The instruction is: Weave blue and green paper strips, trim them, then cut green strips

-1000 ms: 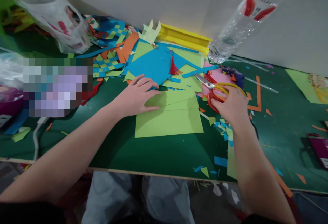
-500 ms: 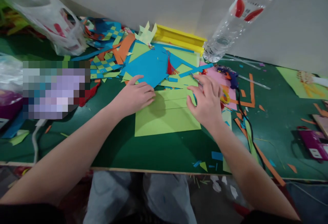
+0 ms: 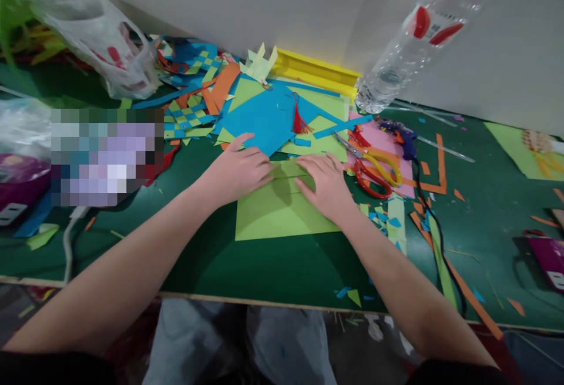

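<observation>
A light green sheet of paper (image 3: 273, 217) lies before me, with creases or strip edges running across its upper part. My left hand (image 3: 238, 172) is at its upper left, fingers bent and closed on the paper's edge, index finger lifted. My right hand (image 3: 325, 190) is on the upper right, thumb and fingers closing on the folded band. Part of the band is hidden under both hands. Just right of my right hand lie scissors (image 3: 374, 167) with one red and one yellow handle, blades slightly apart. Beyond the sheet rests blue paper (image 3: 255, 114) with a red tassel (image 3: 300, 117).
A yellow tray (image 3: 315, 72) and a clear plastic bottle (image 3: 392, 67) stand by the wall. Woven blue-green paper pieces (image 3: 187, 117) and a white plastic bag (image 3: 118, 56) are at left. A black cable (image 3: 429, 214) crosses scraps at right. The table's front edge (image 3: 211, 298) is near my lap.
My right hand has moved left onto the sheet and its fingers have closed in, uncovering the scissors. My left hand stays at the upper left. The view has shifted slightly.
</observation>
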Tool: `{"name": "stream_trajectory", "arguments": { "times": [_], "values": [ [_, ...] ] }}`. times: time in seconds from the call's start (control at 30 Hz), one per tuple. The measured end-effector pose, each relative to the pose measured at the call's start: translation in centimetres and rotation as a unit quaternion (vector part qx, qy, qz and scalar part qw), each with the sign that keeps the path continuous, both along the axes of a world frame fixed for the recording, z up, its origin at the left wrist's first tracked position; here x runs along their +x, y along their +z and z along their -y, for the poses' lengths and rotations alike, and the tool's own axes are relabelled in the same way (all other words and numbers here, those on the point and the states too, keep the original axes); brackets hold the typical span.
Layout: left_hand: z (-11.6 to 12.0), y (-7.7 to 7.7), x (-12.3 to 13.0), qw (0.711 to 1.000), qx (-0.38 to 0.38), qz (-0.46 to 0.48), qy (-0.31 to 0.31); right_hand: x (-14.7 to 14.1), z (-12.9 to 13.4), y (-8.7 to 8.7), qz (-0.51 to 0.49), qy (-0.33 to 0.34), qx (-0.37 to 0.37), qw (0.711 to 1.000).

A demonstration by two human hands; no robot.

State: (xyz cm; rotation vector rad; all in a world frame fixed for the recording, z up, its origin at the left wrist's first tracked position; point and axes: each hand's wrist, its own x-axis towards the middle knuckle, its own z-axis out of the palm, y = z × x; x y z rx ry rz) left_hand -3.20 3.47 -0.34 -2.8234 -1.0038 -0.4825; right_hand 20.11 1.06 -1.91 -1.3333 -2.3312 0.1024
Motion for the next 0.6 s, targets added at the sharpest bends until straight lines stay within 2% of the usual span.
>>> {"name": "stream_trajectory", "arguments": {
  "times": [0.27, 0.6],
  "values": [
    [0.06, 0.33, 0.07, 0.999, -0.038, 0.008, 0.012, 0.58, -0.53, -0.26, 0.028, 0.026, 0.045, 0.998],
    [0.84, 0.97, 0.53, 0.998, 0.02, -0.044, 0.033, 0.65, -0.08, 0.05, 0.0, 0.015, 0.121, 0.992]
  ]
}}
